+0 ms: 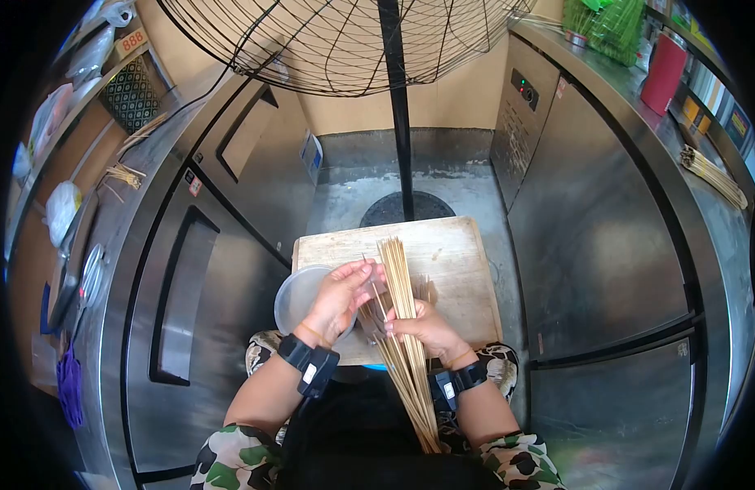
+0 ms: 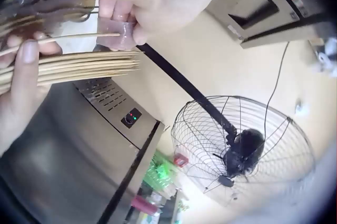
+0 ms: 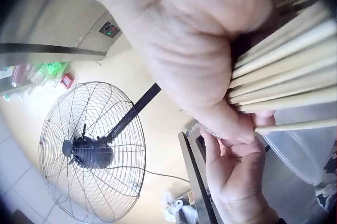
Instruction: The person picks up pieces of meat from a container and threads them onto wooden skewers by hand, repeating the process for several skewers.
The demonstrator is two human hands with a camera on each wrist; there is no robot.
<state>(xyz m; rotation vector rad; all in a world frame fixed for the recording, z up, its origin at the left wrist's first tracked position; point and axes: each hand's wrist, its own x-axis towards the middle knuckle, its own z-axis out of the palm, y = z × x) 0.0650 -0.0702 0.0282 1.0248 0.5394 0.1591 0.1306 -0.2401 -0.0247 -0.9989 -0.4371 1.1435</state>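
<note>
My left hand [image 1: 332, 300] pinches a thin, glossy purplish-pink slice of meat [image 2: 117, 30] between thumb and fingers. The tip of a single bamboo skewer [image 2: 79, 37] reaches into that slice. My right hand [image 1: 430, 331] pinches this skewer with its thumb and also grips a thick bundle of bamboo skewers [image 1: 399, 282], whose pointed ends face away from me. Below the hands, several skewers threaded with dark meat [image 2: 58, 4] lie on the board, partly hidden by the hands and the bundle.
A pale wooden board [image 1: 451, 245] lies in front of me, with a translucent plastic bowl [image 1: 289, 298] at its left. Steel cabinets flank both sides. A black wire fan [image 1: 345, 49] stands ahead. More skewers [image 1: 712, 175] lie on the right counter.
</note>
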